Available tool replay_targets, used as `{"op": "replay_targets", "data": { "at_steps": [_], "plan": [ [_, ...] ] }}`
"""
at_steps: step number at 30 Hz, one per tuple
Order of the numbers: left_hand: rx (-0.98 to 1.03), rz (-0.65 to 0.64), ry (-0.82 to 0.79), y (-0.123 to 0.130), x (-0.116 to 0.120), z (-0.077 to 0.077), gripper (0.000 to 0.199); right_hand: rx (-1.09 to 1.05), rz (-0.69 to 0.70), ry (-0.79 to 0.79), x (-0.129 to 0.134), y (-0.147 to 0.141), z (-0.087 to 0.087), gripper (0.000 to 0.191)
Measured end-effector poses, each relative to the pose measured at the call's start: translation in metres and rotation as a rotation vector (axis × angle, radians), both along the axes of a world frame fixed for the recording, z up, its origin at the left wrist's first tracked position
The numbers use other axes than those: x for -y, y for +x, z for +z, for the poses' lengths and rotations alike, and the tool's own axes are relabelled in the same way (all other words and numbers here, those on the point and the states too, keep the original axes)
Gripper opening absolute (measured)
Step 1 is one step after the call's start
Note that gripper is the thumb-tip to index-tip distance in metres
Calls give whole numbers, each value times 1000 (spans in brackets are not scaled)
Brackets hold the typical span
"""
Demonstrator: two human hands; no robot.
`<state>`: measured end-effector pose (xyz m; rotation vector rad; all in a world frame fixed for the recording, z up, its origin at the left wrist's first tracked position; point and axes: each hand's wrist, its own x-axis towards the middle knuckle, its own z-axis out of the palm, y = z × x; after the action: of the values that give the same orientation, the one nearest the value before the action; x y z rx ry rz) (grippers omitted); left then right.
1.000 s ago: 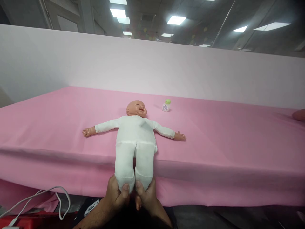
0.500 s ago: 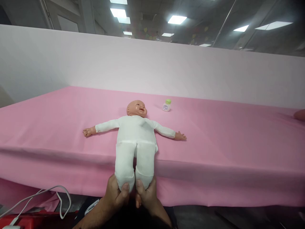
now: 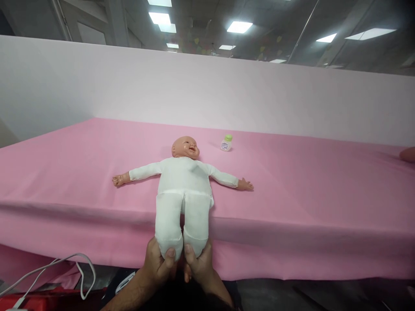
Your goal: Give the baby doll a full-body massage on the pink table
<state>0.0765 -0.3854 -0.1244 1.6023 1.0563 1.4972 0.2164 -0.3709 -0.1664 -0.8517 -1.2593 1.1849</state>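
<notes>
A baby doll with a white cloth body lies on its back on the pink-covered table, arms spread wide and head toward the wall. Its legs reach over the table's front edge. My left hand is wrapped round the lower part of the leg on the left, thumb on top. The other leg is held the same way by my right hand. One small foot shows between my hands. Beyond the doll's head, a little to the right, stands a small clear bottle with a green cap.
A white partition runs along the table's back. At the far right edge, part of something skin-coloured rests on the cloth. A white cable loops over a red object at the lower left.
</notes>
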Motion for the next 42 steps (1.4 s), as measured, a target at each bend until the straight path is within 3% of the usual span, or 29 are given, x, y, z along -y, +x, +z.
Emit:
{"op": "replay_targets", "data": {
  "at_steps": [4,11,20,42],
  "plan": [
    [-56,-13,103,1,-1,2,60,7,0,0,0,1,-1,50],
    [-234,75,198,-4,-5,-2,56,-14,-14,1,0,2,1,47],
    [-288,102,299,-5,-7,-1,50,-37,-9,10,0,1,6,47],
    [-334,140,330,-6,-9,0,50,-39,-5,-27,1,1,-2,48]
  ]
}}
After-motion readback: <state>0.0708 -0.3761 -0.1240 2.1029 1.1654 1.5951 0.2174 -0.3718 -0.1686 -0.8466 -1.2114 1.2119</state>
